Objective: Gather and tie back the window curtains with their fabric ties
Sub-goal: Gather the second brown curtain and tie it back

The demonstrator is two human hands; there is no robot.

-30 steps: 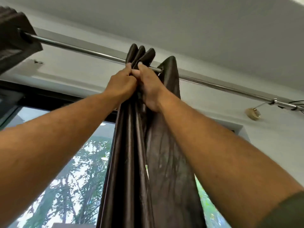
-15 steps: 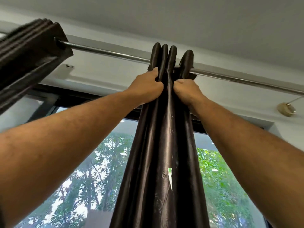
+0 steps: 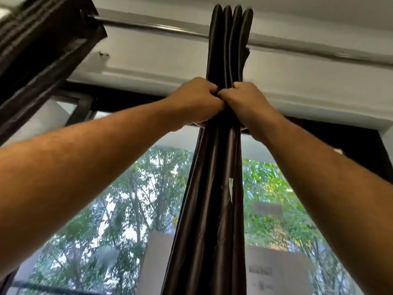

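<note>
We've got the left hand and right hand both clenched round the bunched dark curtain below the rod, gathering step; next we judge it needs its tie, none visible.

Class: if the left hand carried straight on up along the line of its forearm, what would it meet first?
Probably the curtain rod, above the left hand gripping the gathered curtain; depth is unclear.
</note>
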